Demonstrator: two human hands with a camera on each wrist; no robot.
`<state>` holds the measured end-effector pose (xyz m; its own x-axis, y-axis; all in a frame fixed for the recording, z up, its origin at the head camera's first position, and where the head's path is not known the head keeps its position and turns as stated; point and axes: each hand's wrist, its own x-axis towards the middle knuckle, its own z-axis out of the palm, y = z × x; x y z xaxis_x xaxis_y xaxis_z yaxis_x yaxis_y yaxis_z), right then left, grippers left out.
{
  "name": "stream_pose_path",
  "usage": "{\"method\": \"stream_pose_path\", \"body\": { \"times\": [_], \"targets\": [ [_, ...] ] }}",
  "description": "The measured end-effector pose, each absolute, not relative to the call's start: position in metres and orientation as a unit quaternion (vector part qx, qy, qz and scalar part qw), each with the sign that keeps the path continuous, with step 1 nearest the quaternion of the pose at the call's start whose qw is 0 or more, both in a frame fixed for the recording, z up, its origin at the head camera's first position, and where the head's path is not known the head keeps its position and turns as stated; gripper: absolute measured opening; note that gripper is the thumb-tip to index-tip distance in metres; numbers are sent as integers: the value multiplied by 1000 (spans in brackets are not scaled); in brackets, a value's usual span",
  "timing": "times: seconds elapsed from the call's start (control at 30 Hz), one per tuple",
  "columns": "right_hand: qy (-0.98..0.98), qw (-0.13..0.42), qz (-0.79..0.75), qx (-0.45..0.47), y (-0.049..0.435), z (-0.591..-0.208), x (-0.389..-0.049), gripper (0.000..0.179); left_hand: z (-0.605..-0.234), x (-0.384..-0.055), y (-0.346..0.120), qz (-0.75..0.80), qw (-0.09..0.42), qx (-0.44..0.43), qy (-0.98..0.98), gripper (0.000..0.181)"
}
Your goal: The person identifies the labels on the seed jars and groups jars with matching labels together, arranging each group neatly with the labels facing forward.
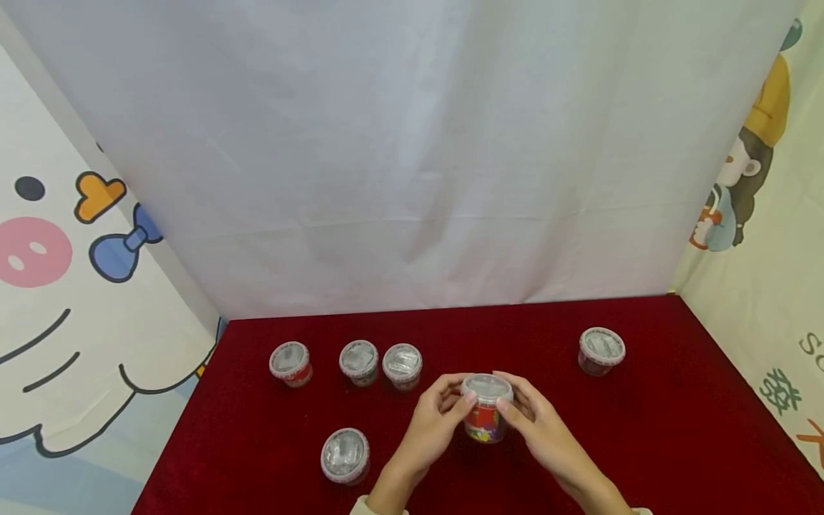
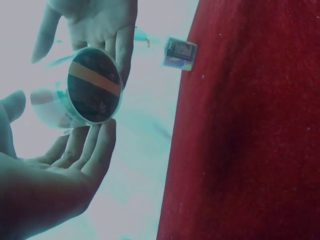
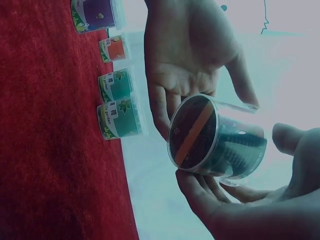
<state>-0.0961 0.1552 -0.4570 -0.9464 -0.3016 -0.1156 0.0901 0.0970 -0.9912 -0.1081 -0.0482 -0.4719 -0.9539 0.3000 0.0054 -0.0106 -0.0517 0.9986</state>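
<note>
A small round plastic tub [image 1: 484, 423] with a clear lid and a red, colourful label is held off the table between both hands. From its left side the left hand [image 1: 430, 423] grips it, thumb near the lid's rim and fingers behind. On the opposite side the right hand [image 1: 546, 429] holds it the same way. The wrist views show the tub [image 3: 237, 142] tilted in the frame, its dark base crossed by an orange strip. What is inside cannot be made out.
On the red cloth-covered table [image 1: 676, 429] stand other lidded tubs: one at the far left [image 1: 291, 363], a pair side by side [image 1: 359, 363], one nearer the front [image 1: 345, 456] and one at the right [image 1: 601, 350]. A white curtain [image 1: 386, 179] hangs behind; printed cloths flank both sides.
</note>
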Motion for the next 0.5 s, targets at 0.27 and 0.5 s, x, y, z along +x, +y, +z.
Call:
{"method": "stream_pose_path", "body": {
  "times": [0.27, 0.5],
  "targets": [
    [737, 125, -662, -55, 145, -454, -95, 55, -467, -106, -47, 710, 76, 83, 695, 41],
    [734, 128, -664, -67, 146, -453, -97, 53, -465, -106, -51, 718, 102, 86, 683, 42]
  ]
}}
